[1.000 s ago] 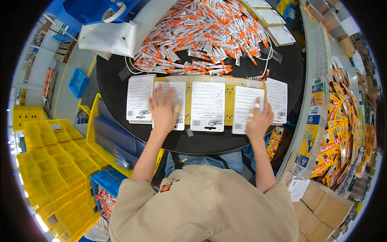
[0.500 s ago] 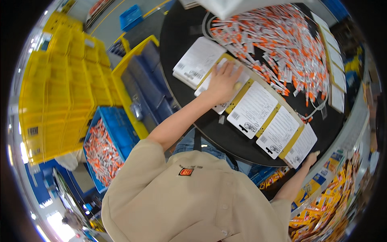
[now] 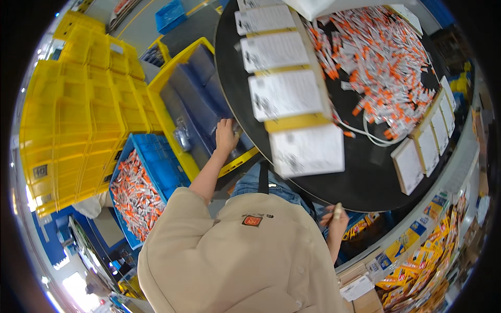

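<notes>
My left hand [image 3: 227, 136] hangs over the yellow crate [image 3: 189, 166] lined with dark blue plastic sheet [image 3: 198, 86]. Its fingers are loosely bent, the thumb stands apart, and I see nothing held. Close to the front edge of the black round table [image 3: 360, 190] is my right hand [image 3: 336, 218], fingers half curled and the thumb apart, wearing a pale finger cover; nothing shows in it. White printed hang cards [image 3: 308, 150] lie in a row along a yellow strip [image 3: 295, 123] on the table. Behind them spreads a heap of small white tubes with orange caps [image 3: 386, 62].
A second row of white cards [image 3: 429, 148] runs along the table's right side. Left of me stand tall yellow crates [image 3: 78, 125] and a blue bin [image 3: 175, 175] full of similar tubes. Yellow packets [image 3: 428, 261] lie at lower right; a white cable [image 3: 370, 136] loops on the table.
The round table has turned clockwise, carrying both card rows and the heap round. My left hand has come off the cards to above the crate; my right hand has left the row's end and moved left.
</notes>
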### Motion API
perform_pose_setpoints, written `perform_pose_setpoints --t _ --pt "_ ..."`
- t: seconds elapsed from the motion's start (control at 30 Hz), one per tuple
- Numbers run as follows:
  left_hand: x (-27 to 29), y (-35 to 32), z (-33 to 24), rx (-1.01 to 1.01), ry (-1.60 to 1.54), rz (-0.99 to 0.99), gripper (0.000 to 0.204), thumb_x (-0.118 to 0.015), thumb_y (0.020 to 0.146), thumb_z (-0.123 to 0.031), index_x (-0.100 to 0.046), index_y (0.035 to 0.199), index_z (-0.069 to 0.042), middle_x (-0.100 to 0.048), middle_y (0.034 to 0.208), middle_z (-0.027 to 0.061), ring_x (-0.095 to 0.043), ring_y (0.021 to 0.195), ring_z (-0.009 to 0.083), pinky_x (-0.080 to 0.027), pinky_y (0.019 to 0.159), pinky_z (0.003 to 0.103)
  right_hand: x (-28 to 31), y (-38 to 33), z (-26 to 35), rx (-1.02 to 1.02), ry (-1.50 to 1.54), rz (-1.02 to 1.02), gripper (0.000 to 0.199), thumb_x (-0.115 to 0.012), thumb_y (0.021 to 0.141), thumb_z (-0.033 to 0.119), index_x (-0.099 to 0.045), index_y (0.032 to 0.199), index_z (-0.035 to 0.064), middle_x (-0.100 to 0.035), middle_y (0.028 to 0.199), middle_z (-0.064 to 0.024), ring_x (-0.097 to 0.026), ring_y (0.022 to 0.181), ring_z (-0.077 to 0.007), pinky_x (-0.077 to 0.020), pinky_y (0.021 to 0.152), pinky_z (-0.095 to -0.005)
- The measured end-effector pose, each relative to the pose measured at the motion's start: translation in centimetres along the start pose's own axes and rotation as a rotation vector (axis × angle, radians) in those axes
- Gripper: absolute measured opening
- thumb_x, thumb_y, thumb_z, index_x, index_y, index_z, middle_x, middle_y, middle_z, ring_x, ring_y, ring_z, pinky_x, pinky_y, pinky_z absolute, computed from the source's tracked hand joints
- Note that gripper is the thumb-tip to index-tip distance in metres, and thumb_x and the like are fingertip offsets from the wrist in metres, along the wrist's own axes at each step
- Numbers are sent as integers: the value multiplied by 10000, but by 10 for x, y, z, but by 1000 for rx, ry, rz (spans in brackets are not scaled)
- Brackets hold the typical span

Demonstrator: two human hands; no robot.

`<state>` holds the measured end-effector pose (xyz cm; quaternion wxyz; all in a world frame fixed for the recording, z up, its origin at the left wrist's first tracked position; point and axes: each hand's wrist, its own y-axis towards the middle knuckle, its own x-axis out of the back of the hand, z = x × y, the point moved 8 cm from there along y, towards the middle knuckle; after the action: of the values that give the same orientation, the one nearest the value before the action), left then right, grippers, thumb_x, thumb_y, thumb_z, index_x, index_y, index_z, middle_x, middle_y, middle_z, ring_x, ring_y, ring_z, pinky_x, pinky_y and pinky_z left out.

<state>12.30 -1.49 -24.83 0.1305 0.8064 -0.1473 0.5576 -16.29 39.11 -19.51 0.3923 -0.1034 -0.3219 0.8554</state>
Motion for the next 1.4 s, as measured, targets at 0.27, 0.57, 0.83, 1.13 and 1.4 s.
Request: perform_pose_setpoints --t 0.27,0.57,0.83,1.13,1.4 --pt "-49 29 23 -19 5 110 398 -678 757 -198 -599 1129 -82 -605 1097 208 -570 1025 383 -482 857 427 158 31 121 750 -684 -1267 314 -514 958 208 -592 1143 -33 -624 986 -198 -588 936 -322 -441 869 -377" --pt "-55 58 61 119 61 218 416 -603 836 -349 -607 1174 -106 -661 1073 177 -634 998 349 -512 823 418 170 86 24 250 67 -1100 644 -400 986 455 -482 1191 -150 -576 1163 -291 -574 993 -408 -444 896 -417" --pt "-57 53 41 -222 -133 -20 415 -570 859 -310 -603 1188 -60 -644 1150 154 -614 1062 334 -488 878 381 33 35 -23 198 104 -1149 571 -418 997 317 -331 1286 -168 -473 1225 -348 -489 1097 -433 -371 977 -398" --pt "25 39 57 534 -434 149 471 -735 802 -217 -503 1189 -81 -609 797 96 -631 633 233 -540 566 337 17 4 147 803 -1220 -740 597 -600 895 224 -367 1426 86 -273 1490 -213 -192 1410 -346 -101 1118 -564" --pt "129 50 2 402 -1140 19 464 -677 868 -165 -419 1249 -101 -612 1009 74 -663 813 189 -570 611 303 -81 8 181 1177 -1380 -210 396 -510 847 20 -609 1224 92 -532 1310 -169 -493 1230 -356 -390 1037 -457"
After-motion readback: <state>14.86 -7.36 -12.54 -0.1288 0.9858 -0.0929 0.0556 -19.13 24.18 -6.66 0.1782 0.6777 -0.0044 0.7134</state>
